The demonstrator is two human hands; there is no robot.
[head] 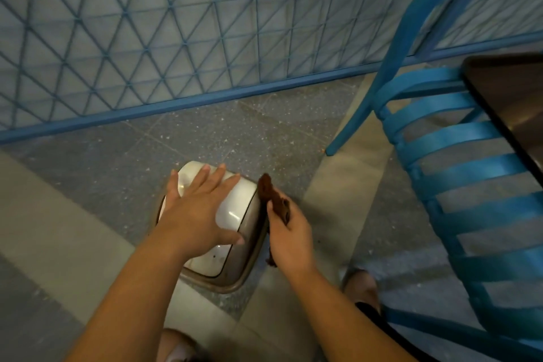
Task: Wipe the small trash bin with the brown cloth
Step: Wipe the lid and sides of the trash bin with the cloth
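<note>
Small trash bin (235, 209) sits on the speckled floor (117, 173), lower centre of frame, white domed lid inside a tan rim. Your left hand (197, 211) is spread flat on the lid, fingers open, pinning it rather than gripping. Your right hand (291, 235) is closed around the brown cloth (271, 197), bunched, one end sticking up against the bin's right edge, another tail hanging below the fist.

Handling call: bin looks like light, hollow plastic, so it will likely skid or tip under sideways wiping. Keep that left palm pressing down. The glossy lid looks slick and may be a swing type, so it could give under load; bracing nearer the rim seems safer. Cloth is soft and limp, so wad it against your fingers to get a flat wiping face.

Blue slatted chair (458, 156) and a dark tabletop (511, 97) crowd the right of frame; watch your elbow. Blue mesh fence (176, 38) fills the top.
</note>
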